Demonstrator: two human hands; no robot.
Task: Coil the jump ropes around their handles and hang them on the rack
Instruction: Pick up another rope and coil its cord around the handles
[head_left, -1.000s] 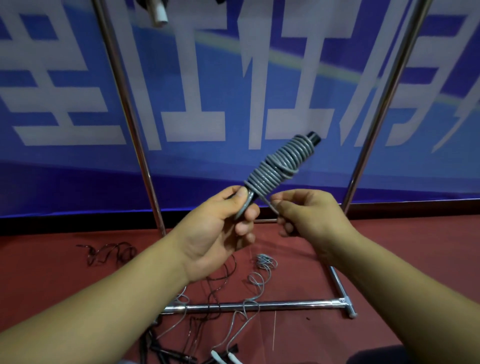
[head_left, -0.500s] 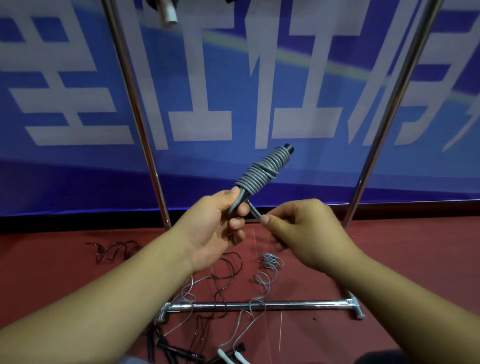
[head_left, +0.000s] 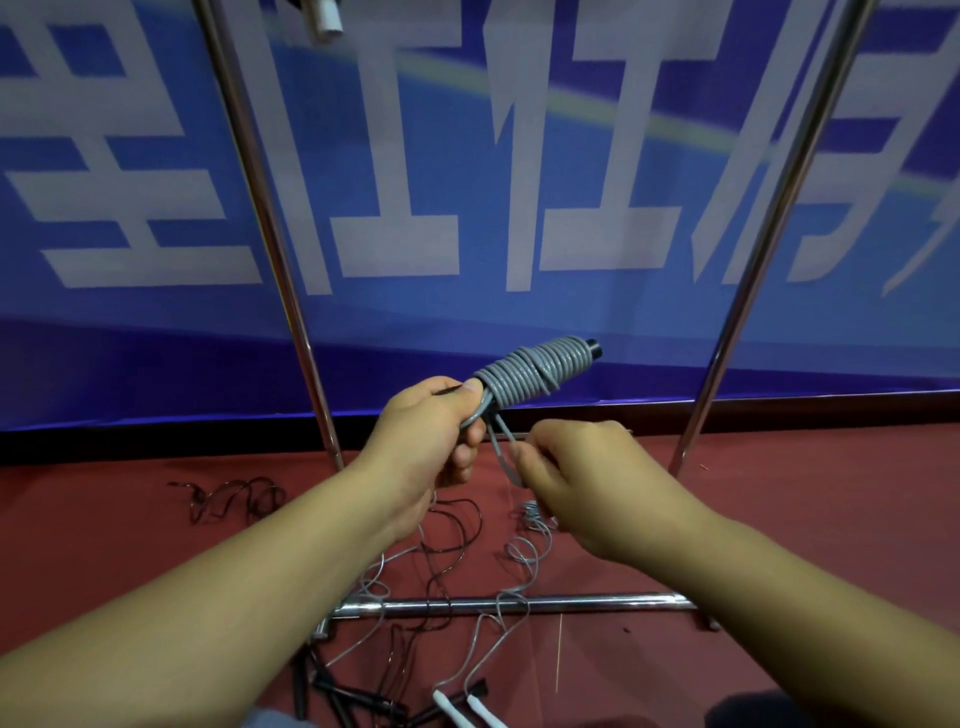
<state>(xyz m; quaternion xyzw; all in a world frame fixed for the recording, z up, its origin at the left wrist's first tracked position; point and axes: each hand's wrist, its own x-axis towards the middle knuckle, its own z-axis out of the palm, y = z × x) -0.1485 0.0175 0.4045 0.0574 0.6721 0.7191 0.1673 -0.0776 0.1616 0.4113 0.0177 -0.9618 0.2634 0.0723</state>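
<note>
Holding one grey jump rope (head_left: 535, 371) up in front of you, you have two hands busy with it. Your left hand (head_left: 431, 436) grips the near end of the handles, with the thumb pressed against the first grey loops. The rope is wound in many tight loops around the handles, and one black handle tip (head_left: 594, 349) pokes out at the far end, up and to the right of your left hand. Your right hand (head_left: 582, 478) sits just to the right of your left hand and a bit lower. Its fingers pinch the loose grey end of the rope (head_left: 503, 449), which runs down from the coil between your two hands. The hands are close but not touching.

Behind your hands stand two shiny poles of the rack (head_left: 270, 249), one past each hand. One shiny bar (head_left: 571, 603) lies on the red floor (head_left: 805, 493) below your arms. Under your arms, on the floor, lie more loose ropes in a tangle: black ones (head_left: 447, 540) under your left hand and grey ones (head_left: 524, 551) under your right hand. I cannot count them. Two white handles (head_left: 467, 709) lie near the bottom. A blue banner (head_left: 571, 312) with big white letters hangs behind the rack.
</note>
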